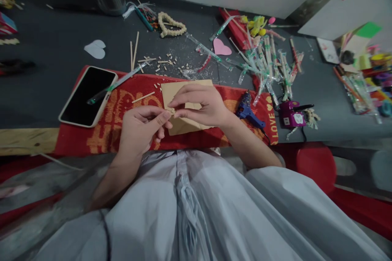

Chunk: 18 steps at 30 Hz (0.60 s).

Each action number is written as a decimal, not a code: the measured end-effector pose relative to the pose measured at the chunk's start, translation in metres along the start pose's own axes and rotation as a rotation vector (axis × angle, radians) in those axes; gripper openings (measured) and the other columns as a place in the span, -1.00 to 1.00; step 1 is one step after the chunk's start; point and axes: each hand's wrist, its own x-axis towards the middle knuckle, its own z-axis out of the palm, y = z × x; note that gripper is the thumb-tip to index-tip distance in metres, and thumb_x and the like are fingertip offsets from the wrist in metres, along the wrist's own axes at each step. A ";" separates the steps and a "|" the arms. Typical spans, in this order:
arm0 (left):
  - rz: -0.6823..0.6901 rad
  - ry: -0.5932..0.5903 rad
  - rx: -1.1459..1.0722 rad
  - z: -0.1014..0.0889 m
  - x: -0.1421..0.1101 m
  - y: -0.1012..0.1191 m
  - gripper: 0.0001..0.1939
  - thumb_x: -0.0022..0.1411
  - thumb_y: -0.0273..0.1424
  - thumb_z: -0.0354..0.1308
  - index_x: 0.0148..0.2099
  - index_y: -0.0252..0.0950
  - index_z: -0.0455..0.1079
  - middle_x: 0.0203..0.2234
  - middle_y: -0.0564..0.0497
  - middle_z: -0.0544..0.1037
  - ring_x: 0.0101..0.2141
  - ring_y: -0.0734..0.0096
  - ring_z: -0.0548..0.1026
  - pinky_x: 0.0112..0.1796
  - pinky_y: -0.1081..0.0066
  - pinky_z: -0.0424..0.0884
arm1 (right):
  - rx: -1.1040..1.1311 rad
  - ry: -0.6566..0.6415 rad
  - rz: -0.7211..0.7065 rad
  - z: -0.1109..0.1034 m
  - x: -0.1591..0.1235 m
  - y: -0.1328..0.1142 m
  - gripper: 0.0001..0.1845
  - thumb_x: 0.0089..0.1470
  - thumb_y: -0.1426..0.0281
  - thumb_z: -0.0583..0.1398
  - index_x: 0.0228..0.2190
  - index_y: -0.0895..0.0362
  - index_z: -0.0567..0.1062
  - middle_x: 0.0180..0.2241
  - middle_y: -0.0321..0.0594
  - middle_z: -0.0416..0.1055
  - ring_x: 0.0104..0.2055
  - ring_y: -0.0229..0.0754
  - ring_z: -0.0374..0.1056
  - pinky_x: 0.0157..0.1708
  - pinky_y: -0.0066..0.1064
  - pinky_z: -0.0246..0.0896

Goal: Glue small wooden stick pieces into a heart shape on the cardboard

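Observation:
My left hand (142,128) and my right hand (200,104) meet over a tan cardboard piece (183,124) lying on a red printed cloth (101,130). Both hands pinch a tiny pale wooden bit (172,111) between thumb and fingertips, right above the cardboard's left edge. My right fingers curl over the cardboard's middle. A thin wooden stick (143,97) lies on the cloth just left of the cardboard.
A black phone (87,96) rests on the cloth's left end. A blue glue gun (248,110) and a purple device (290,115) lie to the right. Cut stick bits (167,63), a heart of stick pieces (170,25), a pink paper heart (221,47) and wrapped chopsticks (269,69) cover the dark table.

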 end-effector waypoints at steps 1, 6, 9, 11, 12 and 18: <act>0.004 -0.001 0.009 0.000 0.000 0.000 -0.66 -0.26 -0.24 0.54 -0.54 -0.31 0.49 -0.73 0.06 0.48 -0.82 0.63 0.24 -0.80 0.61 0.10 | 0.011 -0.001 -0.001 0.000 -0.001 0.000 -0.74 0.24 0.23 0.25 -0.21 0.18 0.60 -0.29 -0.21 0.59 -0.22 -0.32 0.51 -0.20 -0.50 0.41; -0.002 -0.010 0.042 0.001 -0.002 -0.001 -0.63 -0.25 -0.19 0.53 -0.55 -0.31 0.46 -0.75 0.07 0.46 -0.82 0.64 0.22 -0.81 0.62 0.08 | 0.050 -0.002 0.000 0.002 -0.002 0.001 -0.76 0.21 0.24 0.28 -0.27 0.18 0.61 -0.34 -0.24 0.60 -0.27 -0.34 0.52 -0.22 -0.52 0.41; -0.034 -0.013 0.065 0.000 -0.002 -0.001 -0.64 -0.25 -0.21 0.53 -0.56 -0.31 0.45 -0.75 0.08 0.45 -0.82 0.66 0.22 -0.80 0.63 0.07 | 0.055 -0.009 0.003 0.001 -0.002 0.000 -0.75 0.21 0.24 0.28 -0.28 0.19 0.62 -0.34 -0.22 0.61 -0.26 -0.33 0.53 -0.21 -0.52 0.41; -0.047 -0.019 0.058 0.000 -0.002 0.000 -0.63 -0.25 -0.22 0.53 -0.56 -0.32 0.45 -0.76 0.08 0.44 -0.81 0.66 0.21 -0.80 0.64 0.07 | 0.065 -0.006 0.003 0.001 -0.002 -0.001 -0.74 0.21 0.24 0.28 -0.29 0.20 0.62 -0.34 -0.21 0.61 -0.27 -0.33 0.53 -0.22 -0.53 0.40; -0.050 -0.023 0.050 0.000 -0.002 0.000 -0.63 -0.26 -0.22 0.54 -0.55 -0.32 0.45 -0.76 0.08 0.44 -0.81 0.66 0.22 -0.80 0.64 0.07 | 0.070 -0.003 0.002 0.001 -0.001 -0.001 -0.73 0.21 0.23 0.28 -0.30 0.21 0.62 -0.34 -0.20 0.61 -0.28 -0.34 0.53 -0.22 -0.54 0.40; -0.073 -0.059 0.024 -0.001 0.000 -0.001 -0.60 -0.28 -0.23 0.55 -0.56 -0.34 0.43 -0.76 0.08 0.43 -0.81 0.65 0.22 -0.81 0.63 0.05 | 0.073 -0.015 0.005 0.002 -0.002 -0.001 -0.69 0.24 0.21 0.25 -0.30 0.22 0.61 -0.35 -0.20 0.59 -0.28 -0.34 0.51 -0.21 -0.52 0.39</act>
